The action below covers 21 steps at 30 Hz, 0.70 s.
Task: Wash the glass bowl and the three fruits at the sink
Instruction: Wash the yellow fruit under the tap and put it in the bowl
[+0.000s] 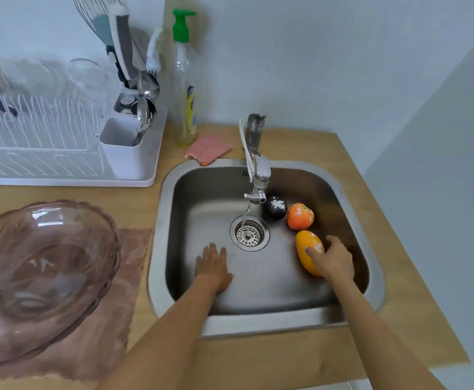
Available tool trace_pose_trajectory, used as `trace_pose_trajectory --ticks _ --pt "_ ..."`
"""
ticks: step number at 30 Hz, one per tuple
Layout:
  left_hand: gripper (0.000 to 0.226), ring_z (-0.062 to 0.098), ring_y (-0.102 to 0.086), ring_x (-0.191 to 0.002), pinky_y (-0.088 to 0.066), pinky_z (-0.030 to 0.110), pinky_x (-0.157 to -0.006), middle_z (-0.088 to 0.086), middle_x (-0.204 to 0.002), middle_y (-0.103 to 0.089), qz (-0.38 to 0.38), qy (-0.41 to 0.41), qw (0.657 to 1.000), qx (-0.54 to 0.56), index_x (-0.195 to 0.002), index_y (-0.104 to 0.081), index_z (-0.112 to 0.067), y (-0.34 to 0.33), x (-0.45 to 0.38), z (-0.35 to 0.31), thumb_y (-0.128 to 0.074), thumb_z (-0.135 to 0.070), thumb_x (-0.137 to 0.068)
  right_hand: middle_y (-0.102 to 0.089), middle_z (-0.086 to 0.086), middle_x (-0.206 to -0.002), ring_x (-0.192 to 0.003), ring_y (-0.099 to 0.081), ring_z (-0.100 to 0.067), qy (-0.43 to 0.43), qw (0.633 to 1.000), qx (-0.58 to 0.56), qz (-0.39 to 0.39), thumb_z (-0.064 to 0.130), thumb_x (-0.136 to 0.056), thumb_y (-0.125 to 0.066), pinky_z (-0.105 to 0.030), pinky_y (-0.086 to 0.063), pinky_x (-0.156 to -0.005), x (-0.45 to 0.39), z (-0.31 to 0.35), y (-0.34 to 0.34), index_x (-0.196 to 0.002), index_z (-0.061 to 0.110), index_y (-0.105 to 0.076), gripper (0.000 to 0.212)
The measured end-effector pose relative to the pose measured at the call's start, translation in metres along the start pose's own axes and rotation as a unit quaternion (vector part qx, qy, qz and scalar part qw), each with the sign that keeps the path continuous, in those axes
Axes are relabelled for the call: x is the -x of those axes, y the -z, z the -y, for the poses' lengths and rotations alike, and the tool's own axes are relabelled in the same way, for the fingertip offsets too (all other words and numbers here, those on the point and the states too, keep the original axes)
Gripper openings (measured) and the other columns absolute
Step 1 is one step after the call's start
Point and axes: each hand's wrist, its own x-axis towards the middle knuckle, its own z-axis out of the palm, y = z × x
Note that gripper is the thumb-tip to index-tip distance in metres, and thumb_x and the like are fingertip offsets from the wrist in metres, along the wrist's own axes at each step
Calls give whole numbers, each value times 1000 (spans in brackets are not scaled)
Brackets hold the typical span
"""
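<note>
At the upper left of the frame a white dish rack [47, 142] stands on the wooden counter [416, 305], with clear glassware in it and a white cutlery holder [126, 147] at its right end stuffed with spoons and utensils. Below it, at the lower left, the glass bowl [44, 277] sits tilted on a pinkish-brown cloth [111, 333], well apart from the sink. Right of the rack, against the wall, stands a dish soap bottle [185, 88] with a green pump, and a pink sponge cloth [209, 149] lies just beside its base, at the sink's back edge.

The steel sink [258, 322] fills the middle of the frame. The left hand [212, 267] is inside it, fingers straight and together, palm down over the basin floor, just left of the drain [249, 233]; it holds nothing. A thin stream of water runs from the faucet [258, 175] down to the drain.

Right of the drain, three fruits lie close together in the basin: a dark round fruit [275, 208] with white flecks, an orange fruit [300, 216] just beside it, and below these a yellow-orange mango [307, 254]. The right hand [333, 258] grips the mango from the right side, thumb and fingers curled around it.
</note>
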Motion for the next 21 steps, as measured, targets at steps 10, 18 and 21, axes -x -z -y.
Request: trace_pose_trajectory --ticks 10,18,21 --pt "78 33 24 -145 1 49 -118 14 -153 34 33 10 999 -35 -149 23 -15 -22 -20 3 -33 -41 -101 -47 -17 -138 -126 -48 -36 -40 986 143 76 44 -72 -79 -44 -44 -95 -35 -1 -20 -137 5 -34 89" --pt "78 30 27 -144 5 47 -119 11 -152 37 45 7 999 -18 -148 25 -18 -22 -20 7 -33 -40 -101 -50 -18 -134 -119 -52 -37 -68 988 125 67 43 -67 -80 -42 -46 -92 -25 -6 -27 -131 3 -44 84" --pt "79 30 28 -144 5 47 -118 11 -152 38 50 4 999 -10 -148 26 -18 -22 -20 6 -34 -40 -101 -49 -18 -135 -120 -51 -38 -49 993 76 71 43 -68 -81 -42 -45 -91 -14 -1 -30 -135 4 -39 88"
